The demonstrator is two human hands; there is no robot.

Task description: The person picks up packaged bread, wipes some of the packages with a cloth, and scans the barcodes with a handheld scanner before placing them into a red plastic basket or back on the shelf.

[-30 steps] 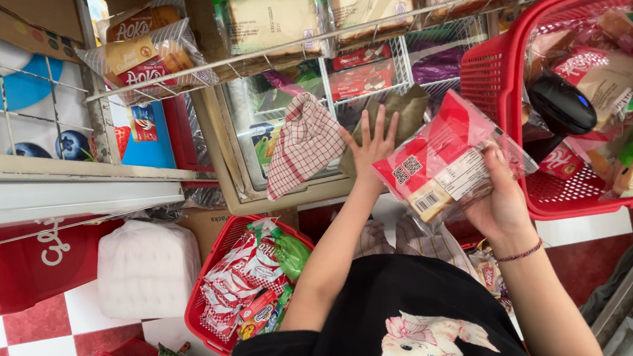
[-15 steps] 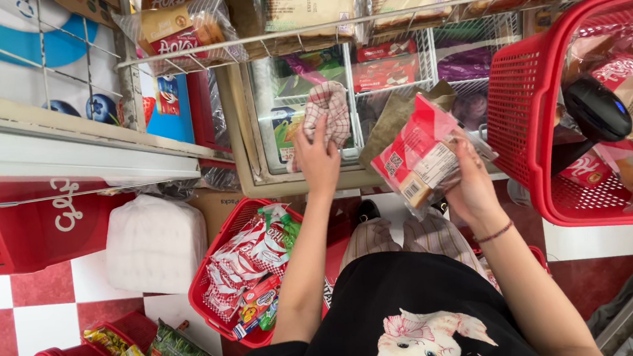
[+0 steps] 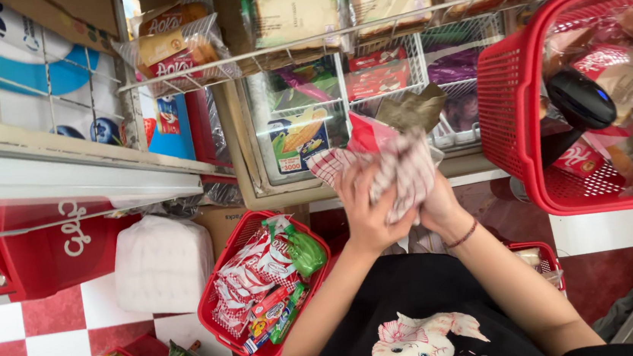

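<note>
Both hands meet at chest height, in front of the glass-front cabinet (image 3: 298, 137). Left hand (image 3: 365, 212) and right hand (image 3: 433, 202) have fingers curled tight round a red snack packet (image 3: 368, 134) wrapped in a checked cloth (image 3: 407, 170). Looks light, crinkly, prob. slippery film – cloth gives soft grip; best held round the middle, w/ both palms.

Both hands, the left hand (image 3: 369, 215) and the right hand (image 3: 441, 205), are working in a narrow gap in front of the glass-topped freezer (image 3: 305, 137). To the right, the large red basket (image 3: 511, 92) is walling that side off. Overhead, the wire shelf (image 3: 320, 40) of bread packs is capping the space. Below left, the red floor basket (image 3: 227, 285) of snack packs is filling the floor. The white sack (image 3: 160, 264) is blocking farther left.
</note>
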